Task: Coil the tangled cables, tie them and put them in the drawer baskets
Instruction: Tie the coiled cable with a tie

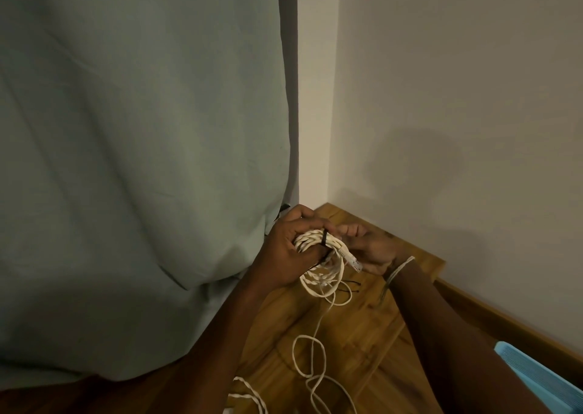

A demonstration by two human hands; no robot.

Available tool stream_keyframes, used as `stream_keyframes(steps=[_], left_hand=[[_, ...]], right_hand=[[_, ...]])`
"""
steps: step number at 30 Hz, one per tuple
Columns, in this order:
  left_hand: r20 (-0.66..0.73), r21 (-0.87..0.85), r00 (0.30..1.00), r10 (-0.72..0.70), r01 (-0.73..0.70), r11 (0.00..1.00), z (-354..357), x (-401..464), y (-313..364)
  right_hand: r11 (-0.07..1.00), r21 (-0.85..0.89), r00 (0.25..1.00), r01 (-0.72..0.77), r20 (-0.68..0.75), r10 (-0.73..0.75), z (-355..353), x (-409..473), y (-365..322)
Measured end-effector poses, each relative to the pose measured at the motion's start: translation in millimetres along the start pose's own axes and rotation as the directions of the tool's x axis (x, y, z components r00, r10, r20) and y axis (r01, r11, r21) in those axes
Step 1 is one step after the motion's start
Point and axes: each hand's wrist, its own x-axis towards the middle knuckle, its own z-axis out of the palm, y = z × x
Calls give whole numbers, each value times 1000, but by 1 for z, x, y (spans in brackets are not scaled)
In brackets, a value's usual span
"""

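Note:
My left hand (285, 246) grips a coil of white cable (318, 265) above the wooden floor. A black tie (325, 238) runs around the top of the coil, just beside my left fingers. My right hand (369, 246) holds the other side of the coil, its fingers curled near the clear plug (355, 265) at the cable's end. Loose white cable (310, 357) hangs from the coil and loops on the floor. More twisted white cable (249, 394) lies at the bottom edge. No drawer or basket shows.
A large grey-green cloth (142, 161) covers the left side. The wall corner (315, 129) stands behind my hands, with a wooden skirting (492, 312) along the right wall. A blue ribbed object (536, 379) sits at the lower right. Thin black ties (350, 285) lie on the floor.

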Motion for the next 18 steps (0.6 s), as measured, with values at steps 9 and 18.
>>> stream_keyframes(steps=[9, 18], left_hand=[[204, -52, 973, -110, 123, 991, -9, -5, -9], [188, 35, 949, -252, 250, 968, -17, -14, -22]], right_hand=[[928, -372, 973, 25, -202, -108, 16, -1, -15], [597, -802, 942, -10, -208, -264, 23, -30, -59]])
